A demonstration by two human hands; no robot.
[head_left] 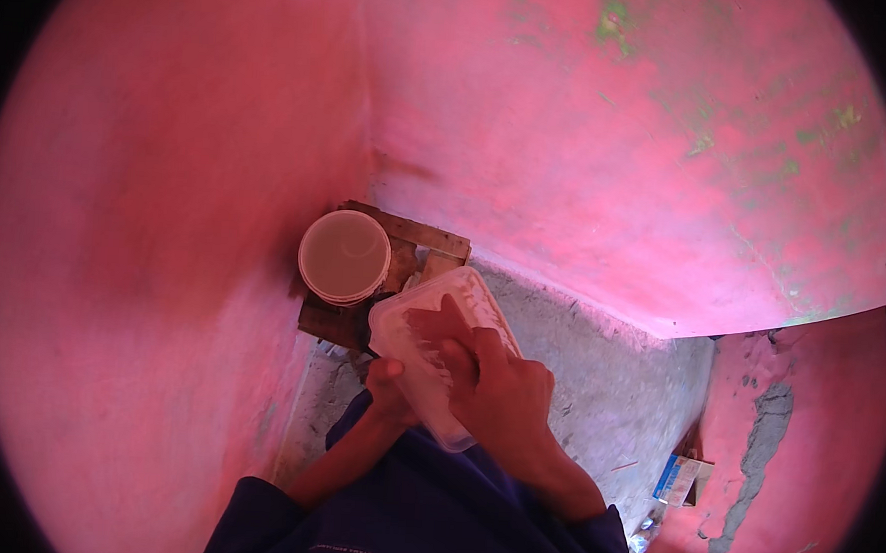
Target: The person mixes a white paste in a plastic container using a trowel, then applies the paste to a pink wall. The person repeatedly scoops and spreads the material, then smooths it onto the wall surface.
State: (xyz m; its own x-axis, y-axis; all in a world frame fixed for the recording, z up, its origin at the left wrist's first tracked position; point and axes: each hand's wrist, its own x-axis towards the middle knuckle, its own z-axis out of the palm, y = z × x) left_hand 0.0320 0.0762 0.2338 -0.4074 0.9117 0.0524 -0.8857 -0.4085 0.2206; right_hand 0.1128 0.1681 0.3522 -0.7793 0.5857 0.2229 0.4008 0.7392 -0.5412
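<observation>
My left hand (389,392) grips a shallow, see-through plastic container (452,427) by its near left side, with the thumb at the rim. Whitish smears coat the inside of the container. Reaching into it, my right hand (502,385) is closed on a thin, flat piece (443,322) with a pointed corner. Its exact kind cannot be made out, and the fingers hide its near end. Beyond the container to the left, a round white bucket (344,254) holds a pale content and is touched by neither hand.
The bucket stands on a low wooden stand (415,233) in the corner. Pink walls (163,262) rise to the left and ahead, the far one with green patches. On the grey floor (598,385) at right, a small open carton (688,480) lies by a wall with a grey patch (753,473).
</observation>
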